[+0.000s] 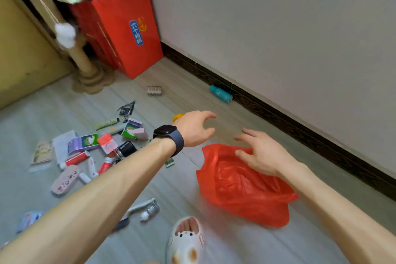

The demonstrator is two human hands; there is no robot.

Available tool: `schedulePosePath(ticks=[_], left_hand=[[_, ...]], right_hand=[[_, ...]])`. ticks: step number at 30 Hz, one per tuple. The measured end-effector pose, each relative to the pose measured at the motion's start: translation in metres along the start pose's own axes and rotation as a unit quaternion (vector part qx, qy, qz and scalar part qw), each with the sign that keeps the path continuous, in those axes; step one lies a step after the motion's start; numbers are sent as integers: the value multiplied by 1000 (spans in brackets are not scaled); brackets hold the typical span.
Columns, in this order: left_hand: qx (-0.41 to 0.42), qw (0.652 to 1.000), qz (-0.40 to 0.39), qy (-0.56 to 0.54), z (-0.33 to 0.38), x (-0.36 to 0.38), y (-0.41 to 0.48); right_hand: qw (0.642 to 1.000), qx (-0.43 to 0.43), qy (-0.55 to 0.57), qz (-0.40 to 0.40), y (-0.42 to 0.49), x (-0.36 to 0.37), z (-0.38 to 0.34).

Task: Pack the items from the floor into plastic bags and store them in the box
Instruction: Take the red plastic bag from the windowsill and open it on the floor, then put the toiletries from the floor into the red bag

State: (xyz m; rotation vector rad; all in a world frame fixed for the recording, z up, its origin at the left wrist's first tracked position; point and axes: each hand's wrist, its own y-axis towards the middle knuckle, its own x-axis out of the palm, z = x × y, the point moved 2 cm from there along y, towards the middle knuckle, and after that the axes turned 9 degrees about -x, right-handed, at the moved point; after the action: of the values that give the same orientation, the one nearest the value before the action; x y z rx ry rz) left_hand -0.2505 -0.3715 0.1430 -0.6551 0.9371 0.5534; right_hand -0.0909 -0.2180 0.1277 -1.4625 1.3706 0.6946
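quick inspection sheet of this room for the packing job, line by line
surface: grey plank floor, blurred near the bottom
job's things: red plastic bag lying crumpled on the floor; pile of small boxes and tubes to its left; teal bottle alone by the dark baseboard
clutter: red paper bag against the white wall; scratching post; white slipper on the person's foot
grips: left hand and right hand both empty, fingers loosely spread; right one above the bag
cables: nothing seen
surroundings: wall and baseboard to the right; storage box not identifiable
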Motion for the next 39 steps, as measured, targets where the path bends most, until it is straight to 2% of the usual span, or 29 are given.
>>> schedulePosePath(ticks=[4,10,13,19,23,27,35,39], left_hand=[[-67,992,70,80,-48,-63,-60],[-175,959,144,170,-120,-125,-163],[-212,948,155,180,-150,-144,-216],[-286,929,165,165,-203,-157,-290],[-310,927,143,153,-231,-138,-295],[-313,935,86,143,-258,-84,-275],[-298,944,-120,71,-296,71,-214],[-277,945,-163,62,-308,133,-185]], right_hand=[[995,-78,-10,68,-17,-50,-72],[970,-181,-44,159,-29,-92,-180],[961,-226,-64,146,-27,-98,-227],[950,-289,-108,54,-13,-78,-303],[944,-301,-138,10,7,-44,-328],[950,-274,-135,-64,41,18,-324],[958,-156,-92,-223,93,175,-247],[944,-155,-91,-278,103,233,-214]])
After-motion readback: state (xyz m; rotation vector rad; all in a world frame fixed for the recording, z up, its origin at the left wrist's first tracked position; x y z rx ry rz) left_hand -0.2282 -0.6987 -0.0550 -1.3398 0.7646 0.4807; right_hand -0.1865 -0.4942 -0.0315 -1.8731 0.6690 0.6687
